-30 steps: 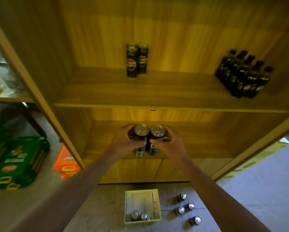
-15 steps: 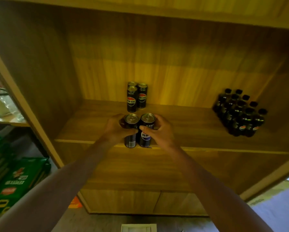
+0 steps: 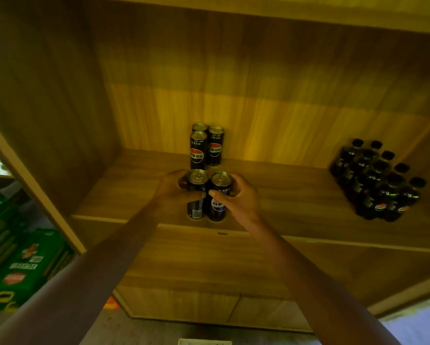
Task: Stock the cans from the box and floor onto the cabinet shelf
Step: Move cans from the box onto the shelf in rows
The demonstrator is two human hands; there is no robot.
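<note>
Two black cola cans stand side by side near the front edge of the wooden cabinet shelf point(image 3: 296, 205). My left hand point(image 3: 170, 190) is wrapped around the left can point(image 3: 196, 192). My right hand point(image 3: 241, 197) grips the right can point(image 3: 218, 197). Whether their bases rest on the shelf I cannot tell. Behind them, against the back panel, three more black cans point(image 3: 206, 148) stand upright in a tight group. The top rim of the white box point(image 3: 204, 341) shows at the bottom edge; the floor cans are out of view.
A cluster of several dark cola bottles point(image 3: 378, 180) fills the right end of the shelf. Green crates point(image 3: 22, 267) lie on the floor to the left of the cabinet, with an orange one point(image 3: 110, 303) behind. The cabinet's side panel point(image 3: 47, 120) rises at left.
Both hands have raised the two cans from the lower shelf level up to the upper shelf and moved them inward over its front edge. The view has tilted upward.
</note>
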